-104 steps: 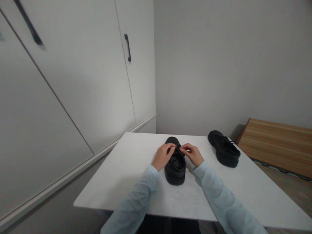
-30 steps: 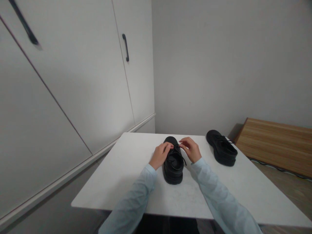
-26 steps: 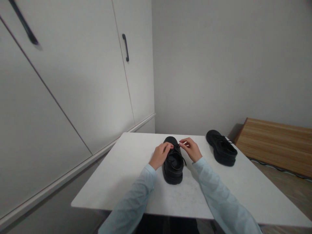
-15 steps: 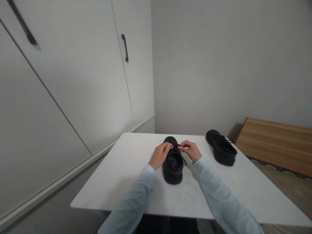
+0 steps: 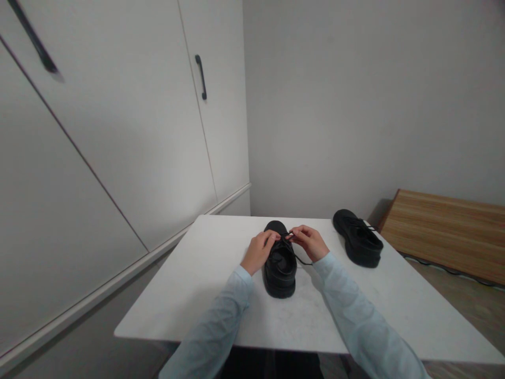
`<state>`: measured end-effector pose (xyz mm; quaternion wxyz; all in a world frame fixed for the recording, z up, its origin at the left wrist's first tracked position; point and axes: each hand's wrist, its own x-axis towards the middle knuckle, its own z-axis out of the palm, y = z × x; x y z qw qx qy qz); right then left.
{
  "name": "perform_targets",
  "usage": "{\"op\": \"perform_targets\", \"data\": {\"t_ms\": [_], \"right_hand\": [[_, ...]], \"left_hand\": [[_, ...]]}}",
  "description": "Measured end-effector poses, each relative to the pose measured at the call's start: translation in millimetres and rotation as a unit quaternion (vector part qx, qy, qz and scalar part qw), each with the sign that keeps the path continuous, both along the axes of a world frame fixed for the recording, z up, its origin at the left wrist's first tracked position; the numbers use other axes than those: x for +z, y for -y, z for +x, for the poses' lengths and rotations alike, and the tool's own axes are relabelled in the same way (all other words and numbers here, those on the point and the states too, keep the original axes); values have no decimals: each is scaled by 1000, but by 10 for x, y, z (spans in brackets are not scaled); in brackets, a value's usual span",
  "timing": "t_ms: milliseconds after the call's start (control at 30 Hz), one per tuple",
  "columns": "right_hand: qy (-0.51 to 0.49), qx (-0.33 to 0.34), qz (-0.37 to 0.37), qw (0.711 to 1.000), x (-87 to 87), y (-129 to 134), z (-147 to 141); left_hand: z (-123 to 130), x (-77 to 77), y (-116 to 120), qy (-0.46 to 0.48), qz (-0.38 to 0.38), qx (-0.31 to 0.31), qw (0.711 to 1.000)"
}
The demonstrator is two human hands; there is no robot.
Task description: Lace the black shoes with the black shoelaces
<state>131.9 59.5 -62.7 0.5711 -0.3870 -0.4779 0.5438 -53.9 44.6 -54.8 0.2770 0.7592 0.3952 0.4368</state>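
Note:
A black lace-up shoe (image 5: 280,287) stands upright on the white table (image 5: 189,295), its toe pointing away from me. My left hand (image 5: 259,249) is at the left side of its lacing, thumb and fingers pinched together on the lace. From the right, my right hand (image 5: 309,242) pinches a black shoelace (image 5: 303,262) over the front of the shoe. A loose stretch of that lace curves out to the right, under my right wrist. The exact grip at the fingertips is small and partly hidden.
A second black shoe (image 5: 361,245) stands at the table's right back edge. Beyond it, to the right, is a wood-grain board (image 5: 445,231). White cabinet doors (image 5: 130,105) with dark handles rise on the left, and a plain wall (image 5: 355,105) stands behind the table.
My right hand has shifted slightly to the right and up. The loose lace beside the shoe now reaches farther right. My left hand has stayed almost where it was.

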Motion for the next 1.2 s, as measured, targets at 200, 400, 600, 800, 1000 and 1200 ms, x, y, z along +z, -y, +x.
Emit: {"op": "perform_targets", "data": {"t_ms": [200,400,600,800,1000,1200], "right_hand": [[26,-14,25,999,-20,-26,13],[141,-13,52,989,-54,-49,70],[242,-13,72,968,-16,-37,117],[333,-3,117,936,-49,-72,217],[379,-12,168,910,-93,-125,273],[384,-48,171,906,-90,-114,260]], "left_hand": [[-2,16,8,-4,0,2,1000],[2,19,19,0,-2,5,1000],[-2,18,20,0,-3,7,1000],[-17,10,14,1,-1,5,1000],[-19,3,11,-5,3,6,1000],[-22,12,17,-8,4,5,1000]]}}
